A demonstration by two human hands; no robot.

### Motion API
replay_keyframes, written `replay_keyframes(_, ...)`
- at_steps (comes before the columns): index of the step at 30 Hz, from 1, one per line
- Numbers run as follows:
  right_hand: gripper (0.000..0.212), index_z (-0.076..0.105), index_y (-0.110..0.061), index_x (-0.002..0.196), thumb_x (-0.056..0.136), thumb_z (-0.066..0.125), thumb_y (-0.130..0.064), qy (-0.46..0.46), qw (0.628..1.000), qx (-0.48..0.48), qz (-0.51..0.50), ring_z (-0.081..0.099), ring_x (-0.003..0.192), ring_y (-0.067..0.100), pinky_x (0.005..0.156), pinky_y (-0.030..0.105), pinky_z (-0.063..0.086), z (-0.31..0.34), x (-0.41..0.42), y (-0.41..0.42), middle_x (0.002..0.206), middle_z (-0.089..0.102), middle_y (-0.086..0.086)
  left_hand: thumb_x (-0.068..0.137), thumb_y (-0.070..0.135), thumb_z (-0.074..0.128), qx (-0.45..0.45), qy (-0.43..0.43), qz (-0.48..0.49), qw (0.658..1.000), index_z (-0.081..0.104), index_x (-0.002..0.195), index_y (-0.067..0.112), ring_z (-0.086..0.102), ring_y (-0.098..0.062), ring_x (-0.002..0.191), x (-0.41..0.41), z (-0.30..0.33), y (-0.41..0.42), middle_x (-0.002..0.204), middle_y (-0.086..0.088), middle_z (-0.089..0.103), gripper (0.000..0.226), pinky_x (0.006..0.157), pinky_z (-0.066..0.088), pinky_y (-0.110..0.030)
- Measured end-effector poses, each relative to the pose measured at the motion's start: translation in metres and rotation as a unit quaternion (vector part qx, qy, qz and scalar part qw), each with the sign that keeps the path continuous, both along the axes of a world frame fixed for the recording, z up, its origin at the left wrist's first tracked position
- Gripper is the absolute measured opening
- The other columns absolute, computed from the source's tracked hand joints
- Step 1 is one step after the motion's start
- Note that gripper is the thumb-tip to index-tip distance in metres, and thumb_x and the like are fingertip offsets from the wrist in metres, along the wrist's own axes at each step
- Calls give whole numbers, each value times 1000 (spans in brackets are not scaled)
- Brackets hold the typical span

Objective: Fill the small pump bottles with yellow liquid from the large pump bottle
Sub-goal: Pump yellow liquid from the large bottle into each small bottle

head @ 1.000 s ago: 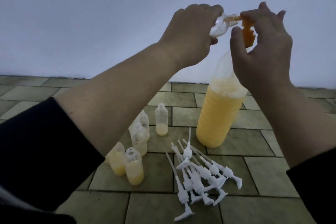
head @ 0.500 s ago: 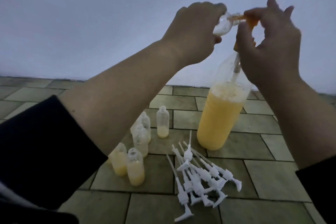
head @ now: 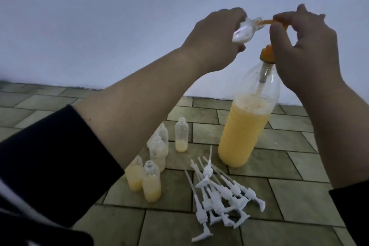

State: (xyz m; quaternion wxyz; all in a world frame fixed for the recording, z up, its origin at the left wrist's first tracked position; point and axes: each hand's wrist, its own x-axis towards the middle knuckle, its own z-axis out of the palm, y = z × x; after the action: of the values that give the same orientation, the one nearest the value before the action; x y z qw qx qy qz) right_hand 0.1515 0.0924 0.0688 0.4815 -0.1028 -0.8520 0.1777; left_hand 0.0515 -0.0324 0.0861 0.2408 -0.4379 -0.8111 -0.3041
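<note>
My left hand [head: 215, 40] gripped a small clear plastic bottle [head: 105, 33], tilted against the orange pump spout [head: 265, 23] my right hand [head: 303, 46] pinched.

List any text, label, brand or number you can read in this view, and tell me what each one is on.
None: no readable text shows anywhere in this view.
Large pump bottle: clear plastic, no label showing.
Small bottles on the floor: plain, no print.
Small bottle in the left hand: plain, no print on what shows.
Orange pump head under the right hand: no marking visible.
White pump tops: unmarked.
</note>
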Motion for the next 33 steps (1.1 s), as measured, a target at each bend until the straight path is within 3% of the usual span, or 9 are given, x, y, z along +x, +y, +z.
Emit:
replay_keyframes(5, 37, 55, -16, 127, 95, 43, -32, -25, 1000, 3, -5, 26, 140, 13, 118, 37, 14, 2, 0, 1, 135, 52, 2, 80, 27, 69, 52, -174, -27, 983, 53, 113, 22, 56, -3, 86, -3, -19, -22, 107, 11, 61, 37, 67, 41, -8)
replay_keyframes(9, 36, 51, -16, 129, 96, 43, -29, -31, 999, 13, -11, 22, 142, 14, 117, 31, 8, -3, 1, 2, 135, 51, 3, 77, 30, 75, 63, -278, -19, 958, 56, 111, 21, 61, -7, 97, 6, -50, -58, 104, 13, 63, 41, 86, 50, -26)
replay_keyframes(12, 37, 50, -16, 130, 96, 44, -27, -38, 999, 16, -16, 21, 143, 15, 116, 29, 6, -4, 0, 1, 138, 49, 3, 72, 37, 77, -5, -321, -2, 947, 54, 107, 28, 60, -5, 93, 25, -77, -81, 102, 12, 62, 43, 83, 52, -27)
replay_keyframes(19, 35, 52, -16, 128, 95, 47, -24, -19, 1000, 0, -14, 23, 141, 12, 118, 32, 10, -5, 0, -2, 135, 52, 1, 67, 39, 80, -130, -316, 63, 938, 51, 104, 27, 54, 0, 79, 50, -122, -93, 91, 14, 56, 48, 62, 43, -14)
replay_keyframes(23, 35, 52, -16, 128, 95, 47, -23, -16, 1000, -8, -16, 23, 140, 12, 117, 31, 10, -5, 0, -4, 136, 51, 2, 69, 40, 79, -184, -270, 108, 939, 49, 108, 26, 56, -11, 89, 50, -132, -89, 99, 7, 58, 51, 79, 51, -29)
replay_keyframes(26, 35, 53, -15, 127, 94, 48, -22, -14, 1000, -7, -12, 24, 140, 13, 118, 33, 10, -5, 0, -3, 134, 52, 2, 73, 40, 75, -225, -222, 132, 939, 45, 119, 25, 55, -12, 89, 51, -137, -87, 103, 4, 59, 57, 75, 47, -26)
replay_keyframes(29, 35, 53, -15, 128, 94, 48, -22, -11, 1000, -11, -12, 24, 141, 14, 118, 36, 13, -6, 0, -3, 136, 52, 2, 76, 37, 73, -246, -207, 142, 936, 44, 119, 24, 57, -14, 92, 52, -140, -86, 107, 2, 59, 53, 77, 48, -26)
replay_keyframes(33, 35, 53, -14, 128, 94, 48, -22, -10, 1000, -11, -11, 25, 141, 16, 118, 39, 15, -5, -1, -4, 137, 51, 3, 79, 31, 71, -305, -187, 170, 918, 35, 133, 21, 53, -24, 115, 49, -152, -81, 115, -2, 58, 66, 101, 42, -43)
